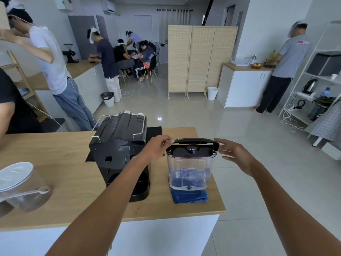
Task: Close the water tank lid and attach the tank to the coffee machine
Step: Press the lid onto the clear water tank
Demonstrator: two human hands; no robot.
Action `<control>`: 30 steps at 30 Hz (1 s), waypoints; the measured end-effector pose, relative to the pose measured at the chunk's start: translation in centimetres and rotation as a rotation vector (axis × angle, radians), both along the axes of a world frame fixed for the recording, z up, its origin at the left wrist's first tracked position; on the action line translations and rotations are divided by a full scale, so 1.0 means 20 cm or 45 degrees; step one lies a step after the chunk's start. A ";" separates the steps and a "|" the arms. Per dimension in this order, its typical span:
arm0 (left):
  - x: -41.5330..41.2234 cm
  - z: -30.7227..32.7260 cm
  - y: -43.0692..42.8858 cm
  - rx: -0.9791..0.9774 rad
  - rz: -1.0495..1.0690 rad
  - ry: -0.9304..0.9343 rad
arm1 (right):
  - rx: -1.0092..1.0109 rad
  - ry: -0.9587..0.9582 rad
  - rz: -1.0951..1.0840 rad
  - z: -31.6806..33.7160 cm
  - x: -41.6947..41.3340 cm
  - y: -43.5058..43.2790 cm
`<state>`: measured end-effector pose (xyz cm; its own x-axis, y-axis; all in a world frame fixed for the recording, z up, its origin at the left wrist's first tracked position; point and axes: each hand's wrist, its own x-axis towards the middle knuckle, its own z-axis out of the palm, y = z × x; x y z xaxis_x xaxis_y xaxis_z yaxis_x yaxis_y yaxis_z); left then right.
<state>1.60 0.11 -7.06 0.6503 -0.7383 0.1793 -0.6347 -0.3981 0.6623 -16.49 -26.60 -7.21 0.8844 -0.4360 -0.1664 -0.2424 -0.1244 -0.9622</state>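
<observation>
A clear plastic water tank (190,170) stands upright on a folded blue cloth (190,197) near the right end of the wooden counter. Its black lid (193,145) is tilted up, part open, with the underside facing me. My left hand (158,147) pinches the lid's left end. My right hand (233,154) hovers with fingers spread at the lid's right end, fingertips close to it or just touching. The black coffee machine (120,150) stands just left of the tank, its back turned toward me.
A clear jug with a white lid (20,185) sits at the counter's left. The counter (55,182) ends just right of the tank. Another person's arm (5,111) shows at far left. Other people stand around the room beyond the counter.
</observation>
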 end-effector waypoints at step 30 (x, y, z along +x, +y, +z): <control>-0.13 -0.31 0.02 -0.138 0.132 -0.105 | -0.439 -0.395 -0.092 -0.29 0.06 0.14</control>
